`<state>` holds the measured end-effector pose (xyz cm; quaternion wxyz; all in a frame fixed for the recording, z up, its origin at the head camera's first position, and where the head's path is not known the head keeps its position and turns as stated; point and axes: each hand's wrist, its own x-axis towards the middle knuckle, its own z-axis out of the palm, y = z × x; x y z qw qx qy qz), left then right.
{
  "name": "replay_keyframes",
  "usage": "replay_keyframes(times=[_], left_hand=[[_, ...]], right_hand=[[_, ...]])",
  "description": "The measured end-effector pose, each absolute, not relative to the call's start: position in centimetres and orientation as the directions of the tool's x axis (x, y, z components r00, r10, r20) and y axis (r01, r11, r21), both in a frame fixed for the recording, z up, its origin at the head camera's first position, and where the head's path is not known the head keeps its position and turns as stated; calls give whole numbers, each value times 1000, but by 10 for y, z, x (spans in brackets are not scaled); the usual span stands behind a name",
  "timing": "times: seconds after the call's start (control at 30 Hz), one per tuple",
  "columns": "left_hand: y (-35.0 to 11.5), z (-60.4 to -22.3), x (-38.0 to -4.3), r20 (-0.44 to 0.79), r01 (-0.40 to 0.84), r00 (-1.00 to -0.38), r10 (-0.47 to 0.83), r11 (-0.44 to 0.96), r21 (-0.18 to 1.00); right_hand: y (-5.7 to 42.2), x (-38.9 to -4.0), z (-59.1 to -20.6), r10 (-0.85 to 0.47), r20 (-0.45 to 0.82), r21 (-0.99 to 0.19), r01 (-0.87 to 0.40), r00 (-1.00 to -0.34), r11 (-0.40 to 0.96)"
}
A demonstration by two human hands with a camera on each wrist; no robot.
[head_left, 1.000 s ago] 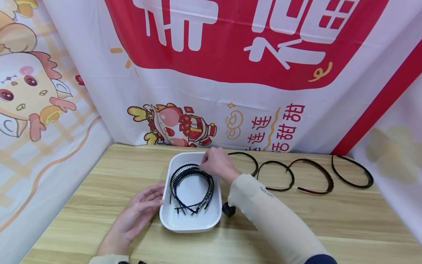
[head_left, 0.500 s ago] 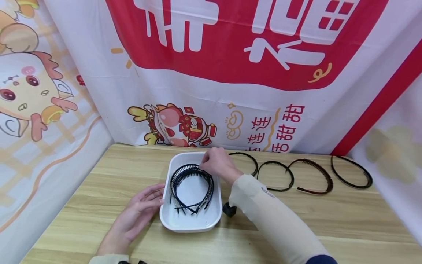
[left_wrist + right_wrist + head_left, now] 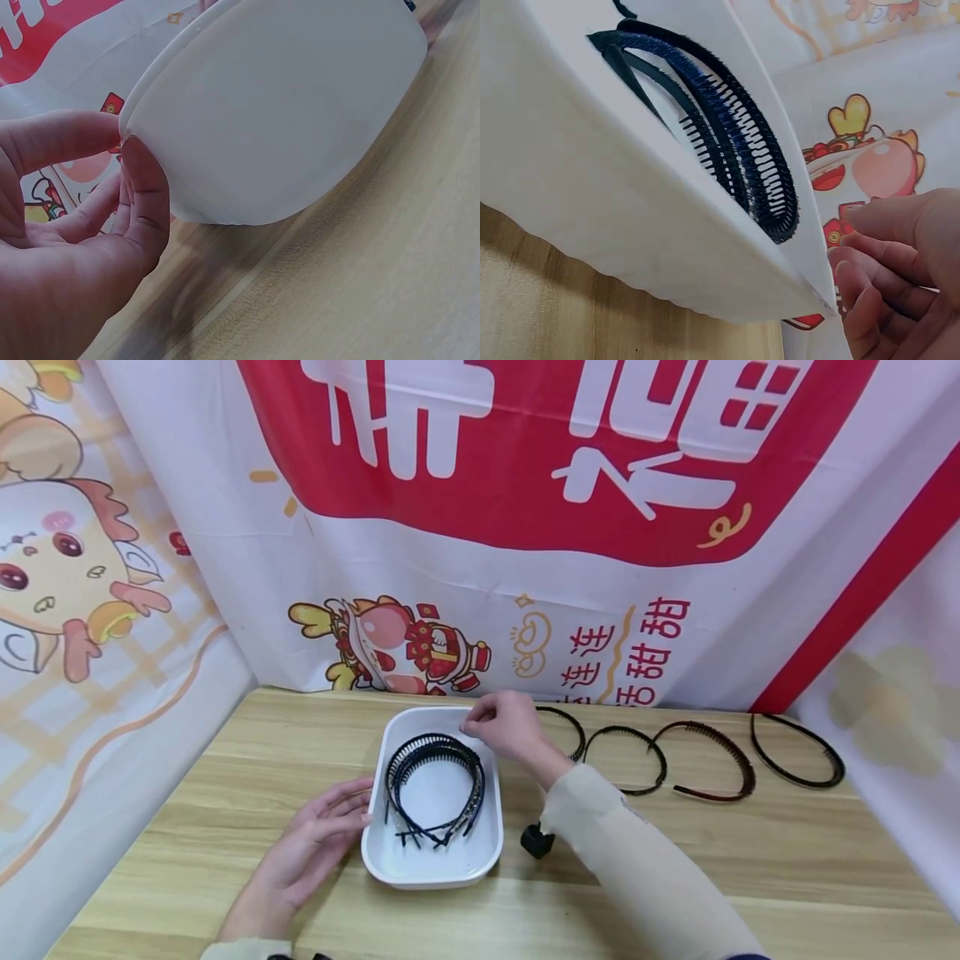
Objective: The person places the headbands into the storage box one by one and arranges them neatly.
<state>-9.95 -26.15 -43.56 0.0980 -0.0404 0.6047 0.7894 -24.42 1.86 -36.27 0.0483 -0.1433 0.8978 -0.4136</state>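
Observation:
A white plastic basin (image 3: 435, 870) stands on the wooden table with several black headbands (image 3: 411, 750) stacked inside, their toothed arcs toward the far end. In the right wrist view one headband (image 3: 660, 46) looks dark blue. My left hand (image 3: 318, 839) is at the basin's left side; the left wrist view shows its thumb and forefinger pinching the rim. Beyond the basin's far right corner, my right hand (image 3: 512, 727) hovers with loosely bent fingers. Nothing shows between these fingers (image 3: 885, 217) in the right wrist view, and they are clear of the headbands.
To the right lie separate headbands: a black one (image 3: 576, 727) partly behind my right hand, another black one (image 3: 663, 762), a reddish-brown one (image 3: 738, 758) and a black one (image 3: 821, 743) farthest right. A small black block (image 3: 537, 841) is beneath my right wrist. Printed cloth (image 3: 450, 560) hangs behind.
My right hand has let go of the headbands in the basin and moved slightly up and to the right. My left hand and the basin have stayed in place.

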Motion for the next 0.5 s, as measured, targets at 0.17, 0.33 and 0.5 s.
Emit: replay_keyframes(times=[0.17, 0.33, 0.5], left_hand=[[-262, -436, -100, -187, -208, -977, 104, -246, 947], [-262, -437, -100, -181, -203, -977, 111, -242, 949], [-263, -439, -100, -170, -195, -978, 120, -241, 951]], right_hand=[[33, -239, -365, -257, 51, -825, -186, -965, 533], [50, -234, -368, -196, 39, -849, -136, -980, 510], [70, -227, -370, -138, 22, -868, -88, -990, 488]])
